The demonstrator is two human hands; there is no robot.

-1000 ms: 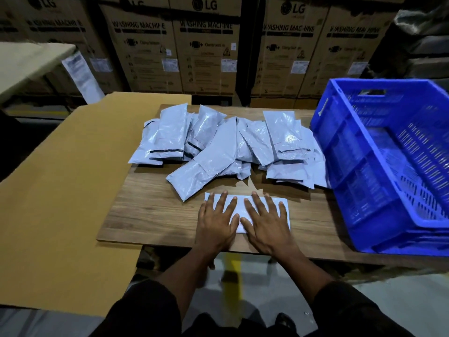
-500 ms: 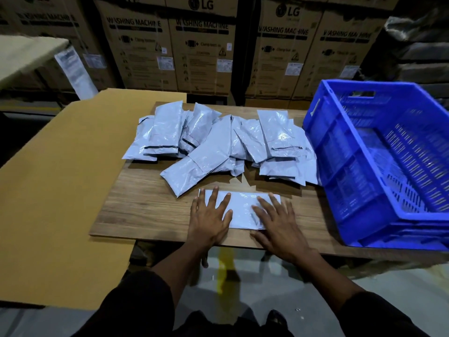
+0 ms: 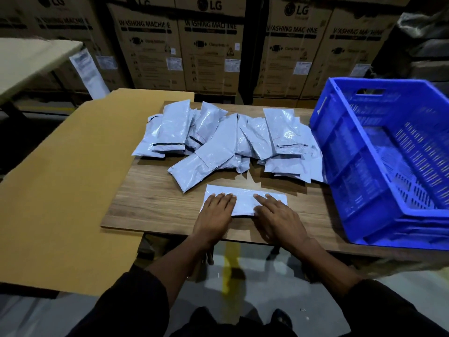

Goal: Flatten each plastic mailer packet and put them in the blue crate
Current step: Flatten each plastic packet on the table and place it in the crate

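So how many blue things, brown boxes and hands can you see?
Blue crate: 1
Washing machine boxes: at least 5, some cut off at the edges
Hands: 2, left hand and right hand, both on one mailer packet
Total: at least 8

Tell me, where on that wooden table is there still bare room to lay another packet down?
Bare wood shows on the wooden table left of the flat white mailer packet under the left hand and right hand, bordered by the tan cardboard sheet. A narrower strip lies between that packet and the blue plastic crate. The heap of grey mailer packets crowds the back.
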